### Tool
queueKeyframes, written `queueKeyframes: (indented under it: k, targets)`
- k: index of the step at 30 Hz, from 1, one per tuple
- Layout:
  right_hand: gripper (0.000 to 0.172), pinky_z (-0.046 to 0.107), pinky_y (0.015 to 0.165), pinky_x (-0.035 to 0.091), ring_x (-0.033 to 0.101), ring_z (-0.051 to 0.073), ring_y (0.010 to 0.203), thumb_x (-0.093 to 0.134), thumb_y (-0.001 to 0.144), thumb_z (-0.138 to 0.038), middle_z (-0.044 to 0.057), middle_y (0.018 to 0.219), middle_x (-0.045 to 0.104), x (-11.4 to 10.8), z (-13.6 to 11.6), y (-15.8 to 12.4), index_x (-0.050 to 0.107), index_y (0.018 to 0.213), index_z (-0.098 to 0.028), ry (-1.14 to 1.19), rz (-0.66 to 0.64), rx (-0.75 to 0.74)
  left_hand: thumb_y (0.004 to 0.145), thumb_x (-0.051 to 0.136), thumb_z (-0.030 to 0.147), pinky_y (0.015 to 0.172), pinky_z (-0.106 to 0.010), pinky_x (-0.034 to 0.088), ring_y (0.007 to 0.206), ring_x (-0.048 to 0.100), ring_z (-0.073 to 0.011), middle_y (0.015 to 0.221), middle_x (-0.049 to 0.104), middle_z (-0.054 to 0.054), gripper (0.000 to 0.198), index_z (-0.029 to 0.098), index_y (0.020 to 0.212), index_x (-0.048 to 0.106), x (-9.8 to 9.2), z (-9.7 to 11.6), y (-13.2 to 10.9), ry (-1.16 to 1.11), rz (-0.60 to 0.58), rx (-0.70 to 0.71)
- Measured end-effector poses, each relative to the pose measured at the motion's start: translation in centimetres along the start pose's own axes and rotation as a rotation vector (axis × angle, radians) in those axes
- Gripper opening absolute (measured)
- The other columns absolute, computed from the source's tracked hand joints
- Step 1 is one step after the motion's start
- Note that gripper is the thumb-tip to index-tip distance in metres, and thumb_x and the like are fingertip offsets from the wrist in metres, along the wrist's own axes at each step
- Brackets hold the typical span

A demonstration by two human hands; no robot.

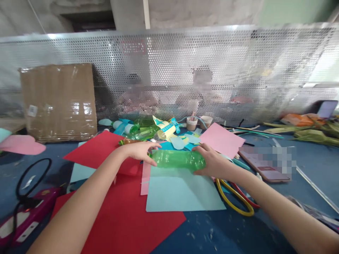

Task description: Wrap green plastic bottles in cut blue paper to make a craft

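Observation:
A green plastic bottle [174,159] lies on its side between my hands, over a light blue sheet [182,194]. My left hand [141,151] grips its left end, where the cap is, thumb and fingers on either side. Around the other end, the base, my right hand [209,160] is closed. Under the blue sheet a pink sheet [145,180] peeks out, and large red sheets [127,218] lie to the left. Another pink sheet [222,139] rests behind my right hand.
Decorated bottles [127,127] and paper scraps [180,141] crowd the back, beside two small cups [192,122]. A phone [265,164] and yellow tubing [235,201] lie right. A magenta power strip [29,215] is left. Cardboard [59,102] leans on a perforated metal screen [169,60]; people sit beyond.

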State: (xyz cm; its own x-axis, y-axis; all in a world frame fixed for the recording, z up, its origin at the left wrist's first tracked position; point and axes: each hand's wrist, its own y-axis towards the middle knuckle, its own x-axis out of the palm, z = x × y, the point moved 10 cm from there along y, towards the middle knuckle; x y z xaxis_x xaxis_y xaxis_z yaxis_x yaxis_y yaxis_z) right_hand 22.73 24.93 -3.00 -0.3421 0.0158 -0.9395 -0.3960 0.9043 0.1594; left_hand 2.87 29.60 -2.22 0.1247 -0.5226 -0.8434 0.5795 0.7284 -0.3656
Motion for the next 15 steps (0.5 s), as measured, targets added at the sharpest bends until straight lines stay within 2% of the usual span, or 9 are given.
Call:
queueKeyframes:
  k: [3, 6, 10, 15]
  targets:
    - [0.071, 0.048, 0.095, 0.047, 0.056, 0.035, 0.110, 0.082, 0.062, -0.034, 0.017, 0.121, 0.049, 0.2, 0.0, -0.2, 0.051, 0.124, -0.017, -0.003, 0.028, -0.009, 0.063, 0.073, 0.051, 0.093, -0.032, 0.044, 0.118, 0.056, -0.0272, 0.140, 0.053, -0.012, 0.087, 0.024, 0.140, 0.043, 0.2, -1.1, 0.0, -0.037, -0.016, -0.015]
    - [0.068, 0.051, 0.094, 0.048, 0.056, 0.035, 0.110, 0.081, 0.062, -0.033, 0.016, 0.120, 0.050, 0.1, 0.1, -0.3, 0.051, 0.122, -0.019, -0.014, 0.044, -0.009, 0.062, 0.074, 0.053, 0.093, -0.031, 0.044, 0.119, 0.055, -0.0273, 0.140, 0.053, -0.013, 0.089, 0.022, 0.139, 0.044, 0.4, -1.5, 0.2, -0.054, -0.020, -0.019]
    - [0.070, 0.052, 0.094, 0.048, 0.056, 0.036, 0.110, 0.081, 0.062, -0.034, 0.016, 0.120, 0.050, 0.0, 0.2, -0.4, 0.050, 0.123, -0.019, -0.022, 0.052, -0.004, 0.060, 0.076, 0.053, 0.093, -0.033, 0.044, 0.121, 0.054, -0.0297, 0.142, 0.052, -0.012, 0.091, 0.022, 0.140, 0.045, 0.3, -1.7, 0.2, -0.055, -0.008, -0.034]
    - [0.067, 0.052, 0.094, 0.048, 0.056, 0.035, 0.111, 0.081, 0.063, -0.034, 0.013, 0.119, 0.050, -0.1, 0.3, -0.4, 0.050, 0.122, -0.023, -0.015, 0.064, 0.001, 0.065, 0.074, 0.048, 0.090, -0.032, 0.044, 0.113, 0.058, -0.0287, 0.131, 0.061, -0.011, 0.085, 0.018, 0.140, 0.048, -0.1, -1.4, -0.1, -0.048, 0.004, -0.033]
